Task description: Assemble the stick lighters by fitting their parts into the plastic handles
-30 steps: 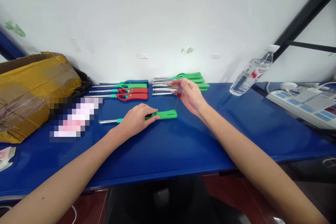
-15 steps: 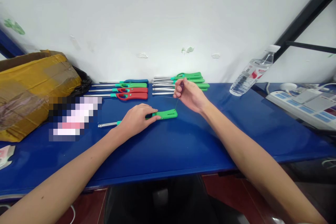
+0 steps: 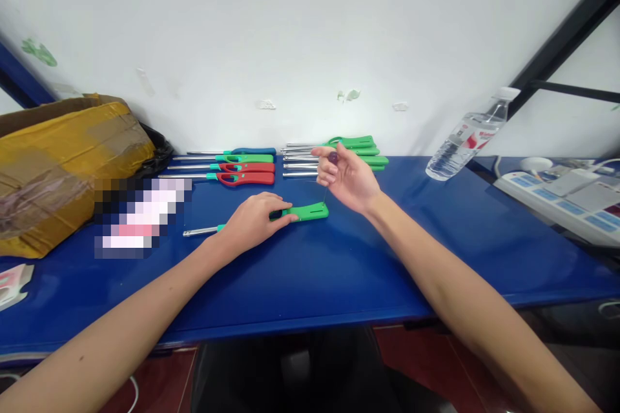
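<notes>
My left hand [image 3: 254,218] presses a green stick lighter [image 3: 310,211] flat against the blue table, thumb and fingers around the handle near its trigger opening. The lighter's metal tube points left; part of its body is hidden under my palm. Above the handle's right end, my right hand [image 3: 356,182] holds a thin screwdriver [image 3: 333,157] by its dark, rounded handle. Its slim shaft runs down to the end of the lighter, where the tip meets the green plastic. The index finger sticks out to the left while the other fingers curl by the handle.
Behind my hands lie several lighters: red ones [image 3: 252,178] on the left, green ones [image 3: 363,142] on the right. A water bottle [image 3: 465,135] and a power strip [image 3: 557,197] are to the right. A taped cardboard box [image 3: 62,174] stands at left.
My right hand's fingers have loosened and the index finger has extended, so the screwdriver's dark handle now shows. My left hand and the lighter stay in place; the view has shifted slightly.
</notes>
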Tool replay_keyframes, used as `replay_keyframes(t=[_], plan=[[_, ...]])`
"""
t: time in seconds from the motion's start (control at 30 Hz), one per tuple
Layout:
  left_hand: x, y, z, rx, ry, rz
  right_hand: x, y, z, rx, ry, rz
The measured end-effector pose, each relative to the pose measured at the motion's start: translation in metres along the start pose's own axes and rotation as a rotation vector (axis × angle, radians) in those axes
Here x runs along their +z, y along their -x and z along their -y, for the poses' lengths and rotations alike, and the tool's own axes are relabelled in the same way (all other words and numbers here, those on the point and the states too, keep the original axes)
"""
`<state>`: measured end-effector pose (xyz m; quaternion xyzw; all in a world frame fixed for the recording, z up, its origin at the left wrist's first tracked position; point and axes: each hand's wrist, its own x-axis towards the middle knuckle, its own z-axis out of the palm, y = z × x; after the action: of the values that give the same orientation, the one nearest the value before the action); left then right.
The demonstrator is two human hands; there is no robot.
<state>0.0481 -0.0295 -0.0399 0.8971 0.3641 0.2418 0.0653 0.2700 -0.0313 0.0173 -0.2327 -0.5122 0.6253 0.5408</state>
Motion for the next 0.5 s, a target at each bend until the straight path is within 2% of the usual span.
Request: replay_keyframes(t=[0.17,0.27,0.33,0.4,0.5], plan=[[0.0,0.0,-0.001,0.01,0.021,0.013,-0.015,0.003,-0.002,-0.059,0.068,-0.017],[-0.001,-0.001,-0.002,-0.004,0.021,0.015,-0.016,0.002,-0.005,-0.164,0.154,-0.133],[-0.001,-0.001,-0.003,-0.024,0.013,0.011,-0.013,0.0,-0.006,-0.198,0.134,-0.205],[-0.001,-0.002,-0.003,-0.036,0.003,0.006,-0.008,-0.001,-0.006,-0.145,0.067,-0.207],[-0.001,-0.002,-0.002,-0.025,-0.002,0.001,-0.001,0.0,-0.004,-0.023,-0.003,-0.106]])
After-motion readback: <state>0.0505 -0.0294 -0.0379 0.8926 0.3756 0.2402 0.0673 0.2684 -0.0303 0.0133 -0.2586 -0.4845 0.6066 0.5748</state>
